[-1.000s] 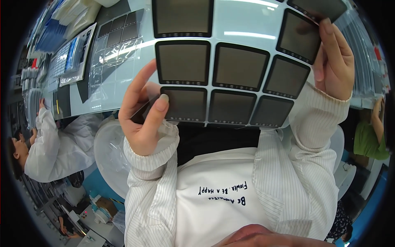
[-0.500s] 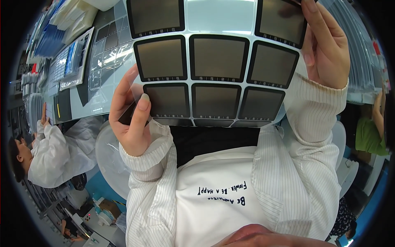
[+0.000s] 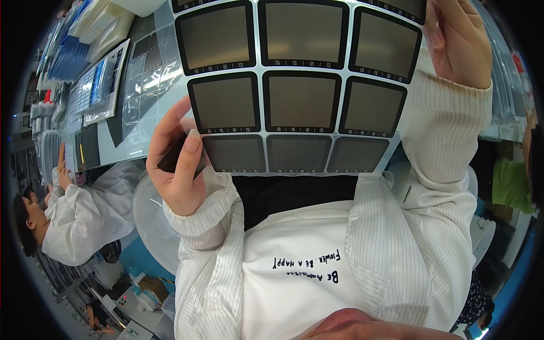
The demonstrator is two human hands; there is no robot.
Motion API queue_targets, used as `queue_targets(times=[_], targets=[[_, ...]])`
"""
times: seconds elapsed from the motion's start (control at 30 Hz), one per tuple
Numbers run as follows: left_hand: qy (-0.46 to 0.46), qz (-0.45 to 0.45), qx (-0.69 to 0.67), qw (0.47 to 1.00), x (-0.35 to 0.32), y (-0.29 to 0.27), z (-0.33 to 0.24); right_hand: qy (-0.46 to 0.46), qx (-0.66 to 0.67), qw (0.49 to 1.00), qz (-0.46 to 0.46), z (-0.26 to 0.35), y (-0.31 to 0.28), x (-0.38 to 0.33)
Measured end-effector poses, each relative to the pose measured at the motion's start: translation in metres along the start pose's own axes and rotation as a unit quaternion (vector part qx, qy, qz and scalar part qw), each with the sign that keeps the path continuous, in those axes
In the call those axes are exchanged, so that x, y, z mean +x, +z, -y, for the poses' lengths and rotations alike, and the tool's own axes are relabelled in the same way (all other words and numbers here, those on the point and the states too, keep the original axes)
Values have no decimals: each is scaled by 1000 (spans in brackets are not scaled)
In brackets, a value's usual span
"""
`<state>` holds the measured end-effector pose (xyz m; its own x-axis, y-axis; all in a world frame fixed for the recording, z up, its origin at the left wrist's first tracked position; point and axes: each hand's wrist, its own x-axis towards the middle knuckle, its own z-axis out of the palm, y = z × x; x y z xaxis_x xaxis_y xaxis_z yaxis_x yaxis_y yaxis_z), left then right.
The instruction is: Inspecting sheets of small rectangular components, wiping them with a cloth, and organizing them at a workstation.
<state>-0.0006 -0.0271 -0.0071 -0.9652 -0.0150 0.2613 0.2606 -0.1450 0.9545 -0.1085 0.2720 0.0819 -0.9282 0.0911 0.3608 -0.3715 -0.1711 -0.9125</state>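
Observation:
A clear plastic sheet (image 3: 259, 102) is held up before my chest, carrying rows of dark rectangular film panels (image 3: 303, 102) with black borders. My left hand (image 3: 180, 164) pinches its left edge near the lower corner, thumb in front. A small dark flat piece (image 3: 174, 154) shows between the thumb and fingers of that hand; what it is I cannot make out. My right hand (image 3: 459, 42) grips the upper right edge, its fingertips partly hidden or cut off by the picture's top. The lowest row looks greyer than the rows above.
Left of me, a pale worktable (image 3: 116, 150) bears another clear sheet (image 3: 153, 68) with panels, bagged sheets (image 3: 99, 85) and stacked packs (image 3: 71, 48). A co-worker in white (image 3: 85, 215) sits at the left. More clear sheets (image 3: 507, 96) are stacked at the right, near a person in green (image 3: 511, 184).
The panels have shifted downward in view and the sheet's tilt has altered, bringing its lowest row into fuller view. My right hand has moved slightly outward; my left keeps its hold.

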Motion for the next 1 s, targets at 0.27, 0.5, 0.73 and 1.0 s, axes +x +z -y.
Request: queue_targets(times=[0.27,0.5,0.73,1.0], targets=[[11,-14,9,1000,4,15,-3,-12,7,999,47,-1,-12,5],[8,-13,5,1000,7,32,-10,9,16,999,-32,7,-3,6],[24,29,3,999,10,38,-9,0,-49,998,-44,9,-21,6],[107,91,65,988,32,42,-12,-25,-38,997,-63,23,-30,14]])
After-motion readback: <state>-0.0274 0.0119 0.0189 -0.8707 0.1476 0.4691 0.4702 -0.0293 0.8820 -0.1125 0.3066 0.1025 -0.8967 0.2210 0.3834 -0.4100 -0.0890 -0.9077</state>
